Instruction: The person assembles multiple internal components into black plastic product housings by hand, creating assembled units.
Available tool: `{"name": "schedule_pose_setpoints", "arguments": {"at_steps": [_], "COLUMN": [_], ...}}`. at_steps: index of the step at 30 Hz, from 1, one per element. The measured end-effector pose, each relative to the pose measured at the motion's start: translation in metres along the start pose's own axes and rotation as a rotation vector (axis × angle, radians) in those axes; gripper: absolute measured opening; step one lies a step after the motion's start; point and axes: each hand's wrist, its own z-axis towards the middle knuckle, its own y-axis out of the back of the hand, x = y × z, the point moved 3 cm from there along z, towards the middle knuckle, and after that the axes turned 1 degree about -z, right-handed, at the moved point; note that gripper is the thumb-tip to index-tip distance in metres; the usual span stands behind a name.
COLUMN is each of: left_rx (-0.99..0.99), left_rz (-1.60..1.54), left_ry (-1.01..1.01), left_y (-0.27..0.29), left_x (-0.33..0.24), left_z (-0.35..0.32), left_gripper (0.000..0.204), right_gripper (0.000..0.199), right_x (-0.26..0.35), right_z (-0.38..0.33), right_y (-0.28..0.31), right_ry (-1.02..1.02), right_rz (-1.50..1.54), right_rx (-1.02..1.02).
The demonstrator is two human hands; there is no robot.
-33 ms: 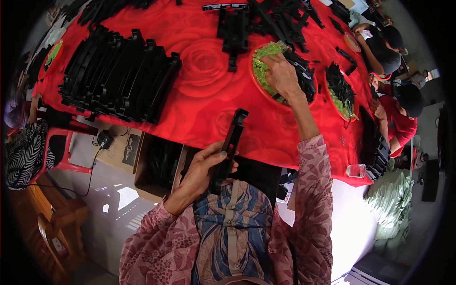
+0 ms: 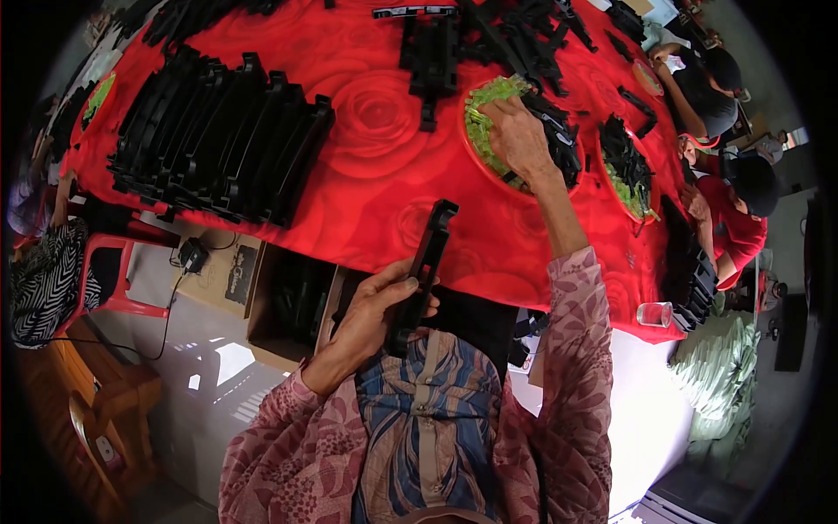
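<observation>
My left hand (image 2: 377, 307) is closed round a long black plastic bar (image 2: 422, 272) with a hooked upper end, tilted in front of my lap near the table's edge. My right hand (image 2: 521, 144) reaches into a round red tray (image 2: 469, 144). Its fingertips press among small yellow-green translucent pieces (image 2: 497, 91) there, and whatever they pinch is hidden. Black parts (image 2: 559, 138) fill the right side of the same tray, beside my hand.
A large stack of black bars (image 2: 218, 140) lies on the red cloth (image 2: 375, 131) at left. More black parts (image 2: 432, 61) lie at the back. Another tray (image 2: 642, 210) and a glass (image 2: 655, 313) stand at right. Co-workers (image 2: 742, 214) sit along the right side. An open carton (image 2: 292, 301) stands below the edge.
</observation>
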Motion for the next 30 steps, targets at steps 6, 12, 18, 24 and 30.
{"name": "schedule_pose_setpoints", "arguments": {"at_steps": [6, 12, 18, 24, 30], "left_rx": [0.017, -0.055, 0.079, -0.015, 0.057], "left_rz": [-0.008, -0.016, -0.113, -0.148, -0.122], "left_ry": [-0.010, 0.022, -0.104, -0.060, -0.079], "left_y": [-0.001, -0.008, 0.002, 0.004, 0.004], "left_x": [0.004, -0.002, -0.011, 0.004, 0.028], "left_z": [-0.002, 0.003, 0.026, 0.029, 0.030], "left_gripper": [0.041, 0.039, 0.033, 0.027, 0.023], "right_gripper": [0.025, 0.022, 0.015, 0.013, 0.008], "right_x": [0.000, 0.005, 0.058, 0.140, 0.161], "right_z": [-0.001, -0.006, -0.052, -0.121, -0.126], "right_y": [-0.007, 0.004, 0.056, 0.072, 0.061], "right_ry": [0.094, 0.094, -0.491, -0.743, -0.742], "right_rz": [-0.098, -0.102, 0.660, 1.433, 1.308], "right_rx": [-0.009, -0.113, -0.410, -0.251, -0.259]}}
